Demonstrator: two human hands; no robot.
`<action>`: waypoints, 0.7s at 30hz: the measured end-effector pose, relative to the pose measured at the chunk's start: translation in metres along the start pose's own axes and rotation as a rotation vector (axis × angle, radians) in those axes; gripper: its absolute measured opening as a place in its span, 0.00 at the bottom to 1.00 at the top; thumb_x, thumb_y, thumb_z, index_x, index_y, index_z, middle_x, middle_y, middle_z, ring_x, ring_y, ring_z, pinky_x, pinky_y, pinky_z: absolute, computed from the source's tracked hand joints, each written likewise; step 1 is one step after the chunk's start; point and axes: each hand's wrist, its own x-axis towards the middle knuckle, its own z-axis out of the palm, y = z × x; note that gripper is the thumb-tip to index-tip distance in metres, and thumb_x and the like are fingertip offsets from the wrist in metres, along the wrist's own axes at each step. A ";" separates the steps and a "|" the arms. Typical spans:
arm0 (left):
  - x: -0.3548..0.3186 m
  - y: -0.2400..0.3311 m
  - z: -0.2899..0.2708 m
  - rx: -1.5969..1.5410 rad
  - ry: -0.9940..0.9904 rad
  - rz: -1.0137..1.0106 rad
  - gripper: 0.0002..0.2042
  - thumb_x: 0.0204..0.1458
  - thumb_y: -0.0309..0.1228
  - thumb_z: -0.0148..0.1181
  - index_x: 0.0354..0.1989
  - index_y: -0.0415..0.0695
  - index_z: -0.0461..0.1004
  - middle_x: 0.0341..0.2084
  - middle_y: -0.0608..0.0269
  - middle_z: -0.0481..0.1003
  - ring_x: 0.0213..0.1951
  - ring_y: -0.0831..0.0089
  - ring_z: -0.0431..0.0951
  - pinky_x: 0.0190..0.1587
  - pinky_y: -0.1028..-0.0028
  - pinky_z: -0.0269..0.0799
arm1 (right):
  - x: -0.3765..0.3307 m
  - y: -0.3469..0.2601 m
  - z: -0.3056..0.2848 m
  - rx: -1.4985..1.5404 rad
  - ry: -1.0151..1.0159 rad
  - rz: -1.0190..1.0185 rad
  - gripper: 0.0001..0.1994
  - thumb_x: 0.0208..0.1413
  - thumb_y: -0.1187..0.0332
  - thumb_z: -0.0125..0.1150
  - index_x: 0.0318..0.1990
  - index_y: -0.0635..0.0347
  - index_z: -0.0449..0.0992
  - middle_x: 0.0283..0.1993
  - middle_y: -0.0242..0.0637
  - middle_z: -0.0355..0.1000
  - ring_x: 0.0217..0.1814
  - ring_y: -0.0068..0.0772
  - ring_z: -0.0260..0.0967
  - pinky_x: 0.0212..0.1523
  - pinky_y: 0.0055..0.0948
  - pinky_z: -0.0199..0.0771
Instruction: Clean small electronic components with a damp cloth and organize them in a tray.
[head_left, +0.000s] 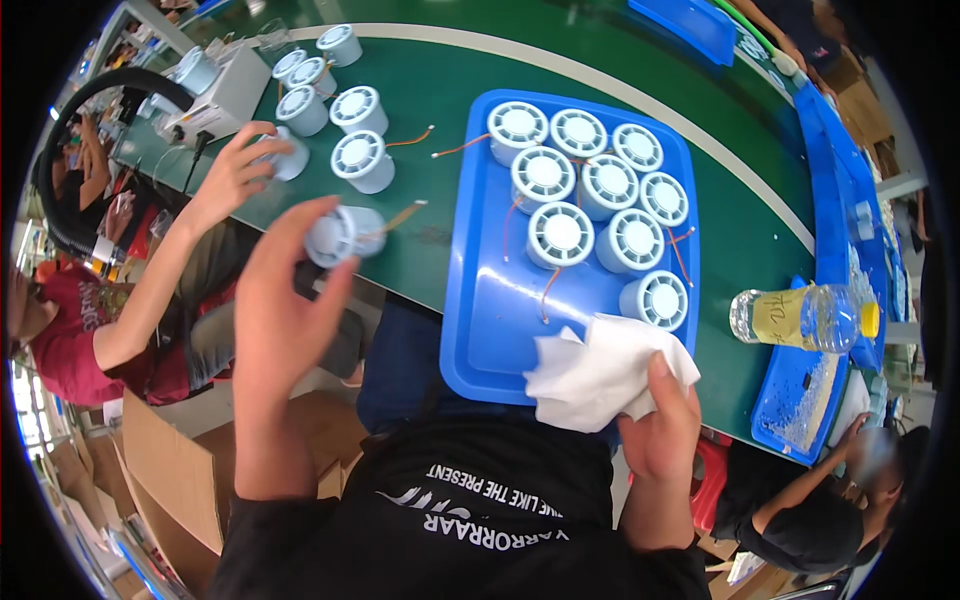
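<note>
My left hand [285, 290], slightly blurred, has its thumb and fingers around a pale blue round housing [347, 235] with a slotted end. The housing is tipped on its side over the table's near edge, and a short wire sticks out of it. Bunched in my right hand [665, 425] is a white cloth or paper wipe [600, 372], over the near edge of a blue tray [480, 345]. Several like housings [560, 235] stand in the tray with slotted ends up, thin wires trailing from some.
More housings [362, 160] stand on the green table [430, 75] at left, where a co-worker's hand [245, 165] touches one. A black hose [120, 85] arches beyond, near a white box [235, 90]. Right of the tray lie a clear bottle [805, 318] and a small blue tray [765, 400].
</note>
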 end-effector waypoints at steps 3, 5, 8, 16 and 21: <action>0.010 -0.027 0.000 0.177 0.064 -0.076 0.22 0.51 0.22 0.63 0.57 0.42 0.73 0.50 0.51 0.77 0.50 0.56 0.78 0.53 0.66 0.73 | 0.005 0.002 0.005 0.048 -0.052 0.059 0.23 0.66 0.63 0.54 0.64 0.67 0.64 0.61 0.45 0.71 0.62 0.43 0.70 0.61 0.43 0.70; 0.023 -0.057 0.007 0.209 0.120 -0.030 0.21 0.54 0.25 0.63 0.57 0.43 0.72 0.50 0.50 0.77 0.50 0.56 0.78 0.52 0.65 0.73 | 0.006 -0.002 0.012 0.041 -0.087 0.059 0.24 0.65 0.64 0.55 0.64 0.67 0.64 0.60 0.46 0.71 0.62 0.44 0.71 0.61 0.43 0.70; 0.045 -0.068 0.011 0.174 0.114 -0.114 0.19 0.56 0.29 0.62 0.57 0.42 0.72 0.51 0.49 0.76 0.51 0.55 0.78 0.52 0.64 0.73 | 0.002 -0.009 0.016 0.013 -0.164 0.058 0.25 0.65 0.64 0.57 0.65 0.68 0.64 0.60 0.44 0.72 0.62 0.40 0.70 0.62 0.39 0.69; 0.050 -0.045 0.018 0.325 0.396 0.158 0.18 0.56 0.28 0.63 0.55 0.41 0.73 0.55 0.49 0.74 0.55 0.54 0.76 0.58 0.64 0.69 | -0.015 -0.023 0.027 -0.180 -0.144 0.063 0.26 0.63 0.64 0.57 0.64 0.72 0.64 0.61 0.50 0.71 0.63 0.46 0.70 0.62 0.43 0.69; -0.004 0.039 0.060 -0.552 0.000 0.365 0.25 0.49 0.21 0.67 0.58 0.39 0.71 0.55 0.50 0.74 0.57 0.57 0.75 0.59 0.63 0.70 | -0.030 -0.050 0.055 -0.277 -0.717 -0.017 0.28 0.71 0.55 0.47 0.66 0.72 0.63 0.65 0.48 0.68 0.65 0.39 0.67 0.67 0.35 0.61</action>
